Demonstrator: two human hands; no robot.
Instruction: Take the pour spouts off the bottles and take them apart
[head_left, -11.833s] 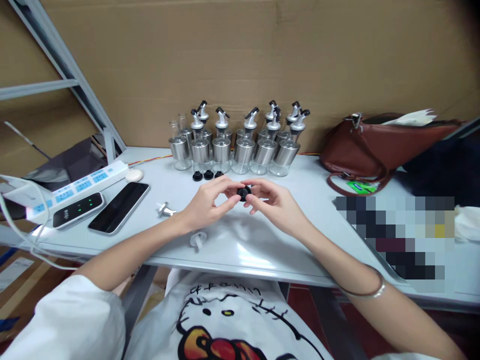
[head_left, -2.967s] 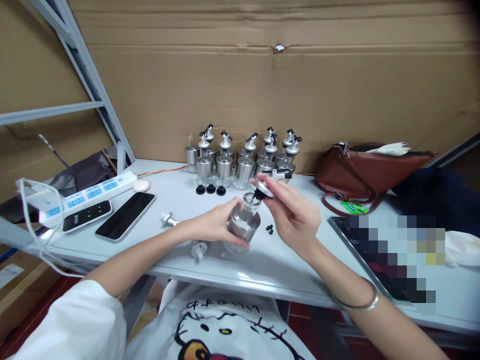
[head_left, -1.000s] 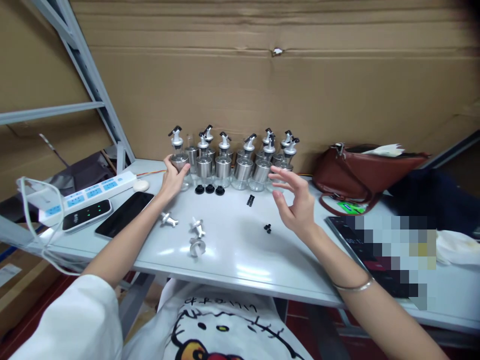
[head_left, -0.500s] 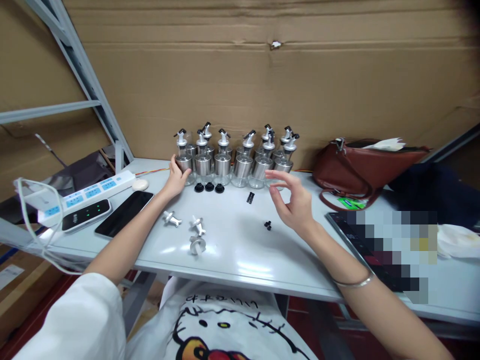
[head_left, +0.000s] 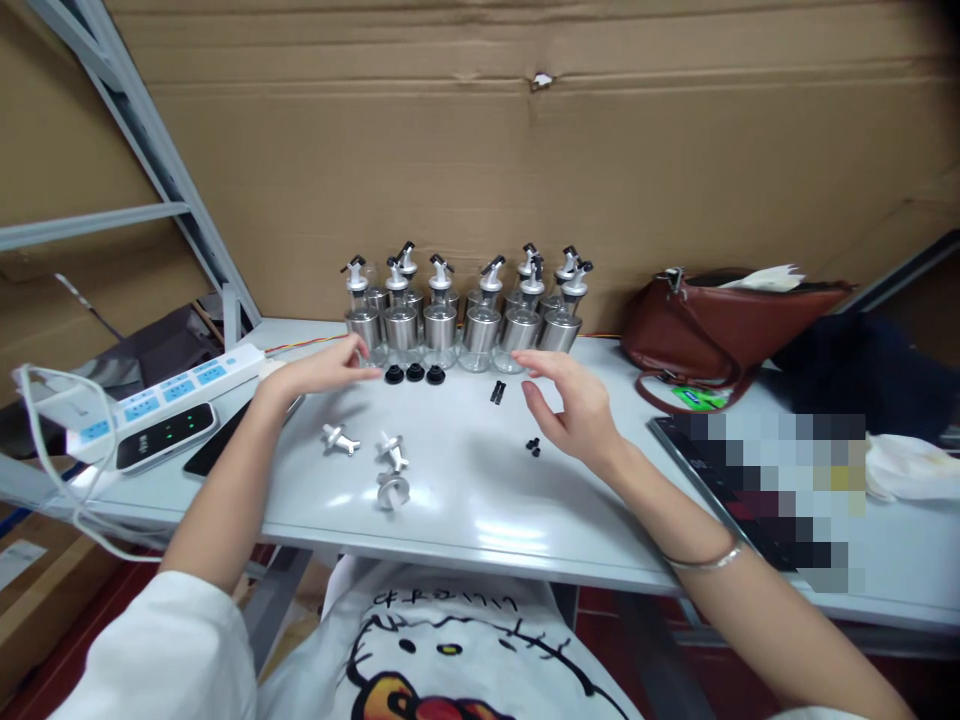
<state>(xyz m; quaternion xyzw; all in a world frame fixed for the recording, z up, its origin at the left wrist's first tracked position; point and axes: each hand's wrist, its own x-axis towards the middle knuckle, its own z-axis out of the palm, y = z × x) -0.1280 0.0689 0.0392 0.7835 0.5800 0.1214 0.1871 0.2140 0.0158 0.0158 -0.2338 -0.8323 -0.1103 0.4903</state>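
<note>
My left hand (head_left: 326, 366) hovers over the table in front of the leftmost bottle, fingers parted and holding nothing. Just beyond its fingertips lie three black round stoppers (head_left: 415, 372). My right hand (head_left: 566, 400) is also open, thumb and fingers apart, over the table before the right-hand bottles. Near it are thin black strips (head_left: 498, 392) and a small cluster of tiny black parts (head_left: 533, 447). Several glass bottles with steel sleeves (head_left: 481, 328) and silver-and-black pour spouts (head_left: 492, 275) stand upright in rows. Three loose silver spouts (head_left: 392, 450) lie toward the front left.
On the left are a white power strip (head_left: 142, 405), a black-faced device (head_left: 166, 437) and a partly hidden phone (head_left: 217, 440). A brown handbag (head_left: 720, 325) and a dark tablet (head_left: 720, 490) lie right. Cardboard (head_left: 450, 150) closes off the back.
My left hand has let go of the leftmost bottle and shifted nearer the stoppers. My right hand has moved slightly left, its thumb and fingers now wider apart.
</note>
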